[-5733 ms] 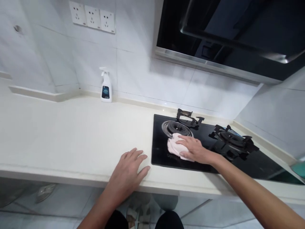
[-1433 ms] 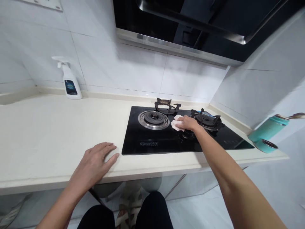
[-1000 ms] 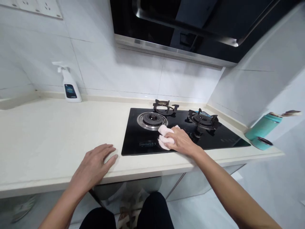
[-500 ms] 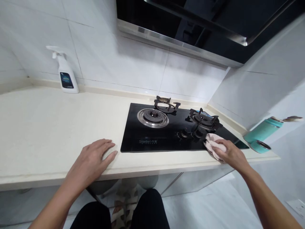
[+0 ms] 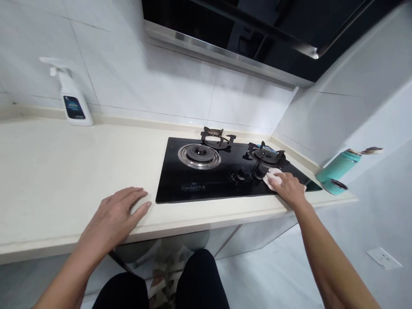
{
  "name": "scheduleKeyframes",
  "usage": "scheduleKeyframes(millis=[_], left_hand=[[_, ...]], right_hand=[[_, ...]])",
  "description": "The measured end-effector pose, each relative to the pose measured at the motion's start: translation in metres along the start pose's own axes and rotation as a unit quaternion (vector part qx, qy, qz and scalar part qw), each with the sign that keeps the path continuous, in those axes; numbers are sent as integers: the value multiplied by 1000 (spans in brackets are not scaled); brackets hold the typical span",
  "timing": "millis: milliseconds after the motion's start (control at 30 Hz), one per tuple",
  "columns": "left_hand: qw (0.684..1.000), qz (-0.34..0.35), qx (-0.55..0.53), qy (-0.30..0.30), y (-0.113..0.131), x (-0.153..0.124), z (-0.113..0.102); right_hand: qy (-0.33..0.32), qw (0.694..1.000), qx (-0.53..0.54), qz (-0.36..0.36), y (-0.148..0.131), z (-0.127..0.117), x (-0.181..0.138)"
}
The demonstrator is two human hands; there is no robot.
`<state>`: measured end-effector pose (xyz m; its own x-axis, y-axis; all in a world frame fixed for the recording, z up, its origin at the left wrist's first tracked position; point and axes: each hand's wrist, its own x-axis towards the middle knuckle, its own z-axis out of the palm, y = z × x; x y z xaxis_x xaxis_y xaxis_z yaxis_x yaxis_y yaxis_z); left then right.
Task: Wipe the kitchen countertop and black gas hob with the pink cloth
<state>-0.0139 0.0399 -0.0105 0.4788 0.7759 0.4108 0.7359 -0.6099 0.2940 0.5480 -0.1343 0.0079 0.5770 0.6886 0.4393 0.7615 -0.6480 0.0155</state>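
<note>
My right hand point(image 5: 289, 189) was pressed down on a pale pink cloth point(image 5: 273, 177), fingers curled over it and holding it against the black glass of the gas hob point(image 5: 199, 188). The cloth lay on the hob's near right part, just in front of the right burner grate point(image 5: 265, 155) and just right of the two control knobs point(image 5: 248, 174). My left hand point(image 5: 115, 216) rested flat on the cream countertop point(image 5: 64, 171), fingers spread wide and holding nothing, close to the near edge and just left of the hob's near left corner.

The left burner point(image 5: 199, 155) showed its bare steel ring, and its loose grate point(image 5: 218, 138) sat behind it at the hob's far edge. A white spray bottle point(image 5: 71, 101) stood upright far left against the tiled wall. On the right end of the counter a teal flask point(image 5: 337, 166) leaned, with its teal cap point(image 5: 335, 187) lying beside it. The dark range hood point(image 5: 257, 30) hung above.
</note>
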Motion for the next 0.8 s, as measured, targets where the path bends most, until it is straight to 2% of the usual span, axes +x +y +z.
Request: scheduleKeyframes(millis=[100,167,233,400,500,567,633,700,800], left_hand=[[1000,10,-4,11,-1,0,2],[1000,17,-3,12,-1,0,2],[1000,18,-1,9,-1,0,2],[1000,23,1,9,-5,1,4],[999,31,-3,8,-6,1,3],[1000,30,-3,5,-6,0,2],[1000,30,-2,1,-6,1,0],[999,32,-5,1,-6,1,-1],[999,35,-8,1,-6,2,0]], right_hand=[[41,999,11,6,-15,-9,-39],[66,997,27,-21,-36,-18,-65],[76,992,65,-81,-71,-30,-90],[63,958,192,-201,-189,-66,-140],[68,927,252,-268,-230,-76,-154],[68,907,281,-306,-228,-73,-153],[74,902,290,-313,-204,-62,-145],[90,919,272,-272,-162,-46,-130],[97,964,209,-136,-77,-20,-100]])
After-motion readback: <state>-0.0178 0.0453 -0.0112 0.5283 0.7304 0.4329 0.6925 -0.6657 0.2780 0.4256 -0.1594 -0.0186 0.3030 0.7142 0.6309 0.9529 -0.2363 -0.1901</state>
